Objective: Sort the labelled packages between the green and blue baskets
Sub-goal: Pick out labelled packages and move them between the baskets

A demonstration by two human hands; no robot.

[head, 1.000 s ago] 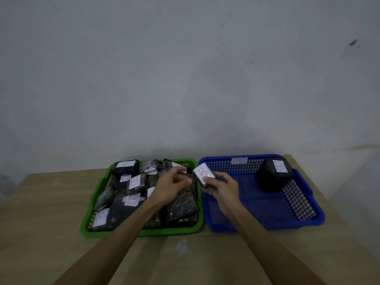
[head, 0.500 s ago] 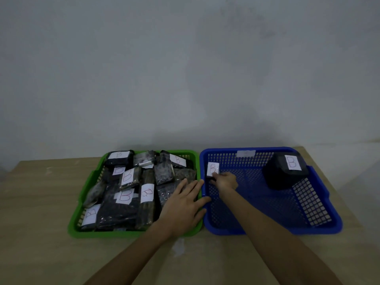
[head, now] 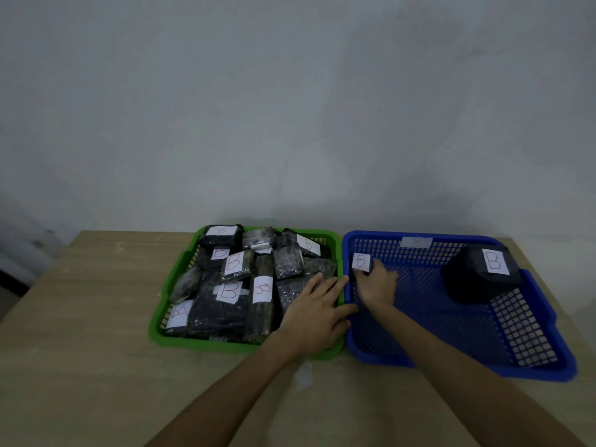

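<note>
A green basket on the left is full of several dark packages with white labels marked B. To its right stands a blue basket. My right hand is inside the blue basket at its far left corner, pinching a small package with a B label against the basket's left wall. A large black package with a B label sits in the blue basket's far right. My left hand lies flat with straight fingers on the packages at the green basket's right side.
Both baskets stand on a light wooden table against a pale wall. A white smudge marks the table in front of the baskets.
My right hand carried the small labelled package from above the green basket's edge into the blue basket's far left corner. My left hand let go and came down flat on the green basket's packages.
</note>
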